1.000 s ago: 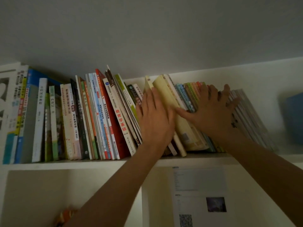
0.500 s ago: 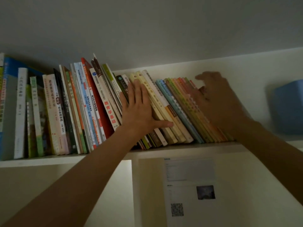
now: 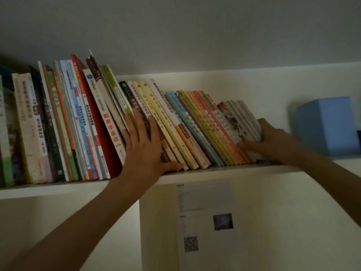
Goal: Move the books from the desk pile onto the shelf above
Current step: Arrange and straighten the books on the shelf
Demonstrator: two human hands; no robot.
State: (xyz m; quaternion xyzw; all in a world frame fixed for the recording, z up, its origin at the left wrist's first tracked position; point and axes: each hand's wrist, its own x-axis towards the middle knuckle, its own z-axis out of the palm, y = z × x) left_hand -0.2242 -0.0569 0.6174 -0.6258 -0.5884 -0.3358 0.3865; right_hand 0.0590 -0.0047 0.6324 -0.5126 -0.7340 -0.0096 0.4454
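Left hand [image 3: 143, 151] presses leaning books [image 3: 187, 126]; right hand [image 3: 273, 141] grips their end (shelf [image 3: 58, 187]).

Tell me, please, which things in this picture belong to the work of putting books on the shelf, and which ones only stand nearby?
Part of the job:
- leaning books
- shelf
- left hand, flat against the spines
- right hand, gripping the end books

Just nearby:
- blue box
- printed sheet under the shelf

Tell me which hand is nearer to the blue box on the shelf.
Right. The right hand grips the last books of the row, just left of the blue box, not touching it. The left hand presses flat on book spines mid-row, much farther left.
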